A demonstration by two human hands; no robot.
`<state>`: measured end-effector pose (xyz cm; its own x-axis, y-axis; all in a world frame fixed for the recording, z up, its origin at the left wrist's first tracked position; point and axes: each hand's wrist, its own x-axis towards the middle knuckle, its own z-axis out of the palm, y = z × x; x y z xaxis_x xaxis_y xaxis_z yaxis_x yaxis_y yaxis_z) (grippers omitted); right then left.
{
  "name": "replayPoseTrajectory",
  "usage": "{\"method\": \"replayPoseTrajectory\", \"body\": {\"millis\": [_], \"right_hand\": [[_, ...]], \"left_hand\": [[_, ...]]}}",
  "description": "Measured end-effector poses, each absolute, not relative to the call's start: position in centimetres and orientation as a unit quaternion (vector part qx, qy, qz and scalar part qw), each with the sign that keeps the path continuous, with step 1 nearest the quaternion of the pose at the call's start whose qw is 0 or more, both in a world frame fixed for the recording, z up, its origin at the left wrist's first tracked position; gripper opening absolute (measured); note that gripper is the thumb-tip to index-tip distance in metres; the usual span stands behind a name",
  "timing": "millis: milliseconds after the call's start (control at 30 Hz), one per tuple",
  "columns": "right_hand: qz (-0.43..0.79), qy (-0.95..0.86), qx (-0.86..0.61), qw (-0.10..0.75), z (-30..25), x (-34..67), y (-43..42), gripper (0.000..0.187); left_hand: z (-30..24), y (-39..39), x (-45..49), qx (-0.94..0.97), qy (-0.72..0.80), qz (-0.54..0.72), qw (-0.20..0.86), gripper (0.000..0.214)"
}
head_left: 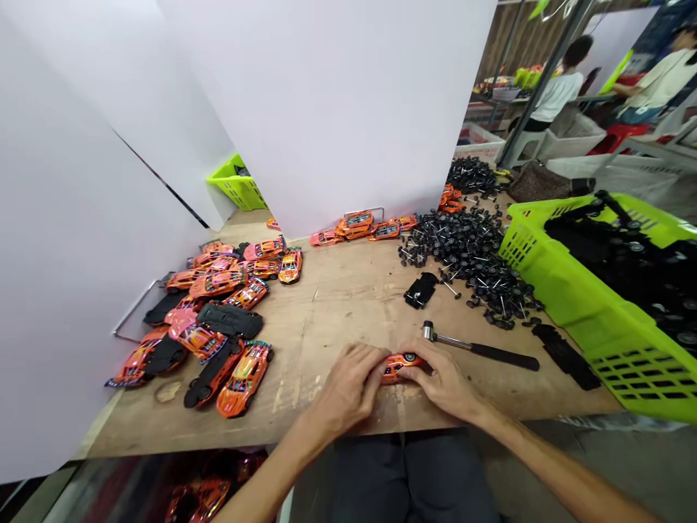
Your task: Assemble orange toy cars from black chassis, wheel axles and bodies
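Both my hands are closed round one small orange toy car (399, 365) that rests on the wooden table (348, 290) near its front edge. My left hand (348, 385) grips the car's left end with bent fingers. My right hand (443, 379) covers its right end, fingers curled over the top. Most of the car is hidden under my fingers. A small hammer (479, 349) with a black handle lies just beyond my right hand, apart from it.
A heap of orange toy cars and black chassis (218, 319) lies at the left. Black wheels on axles (473, 254) are piled at the right, beside a green basket (588, 298) of black parts. White partitions stand behind. People work at the far right.
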<state>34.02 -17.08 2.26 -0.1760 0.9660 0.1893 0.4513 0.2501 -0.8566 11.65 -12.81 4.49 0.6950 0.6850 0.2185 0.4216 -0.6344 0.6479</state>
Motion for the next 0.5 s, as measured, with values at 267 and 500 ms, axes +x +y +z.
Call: {"method": "replayPoseTrajectory", "body": {"millis": [267, 500], "right_hand": [[0.427, -0.591, -0.583, 0.359, 8.2, 33.6, -15.7, 0.035], [0.297, -0.642, -0.605, 0.365, 5.7, 40.8, -14.8, 0.040]], "left_hand": [[6.6, -13.4, 14.9, 0.923, 0.360, 0.098, 0.089, 0.034], [5.3, -14.6, 13.6, 0.601, 0.465, 0.150, 0.633, 0.016]]}}
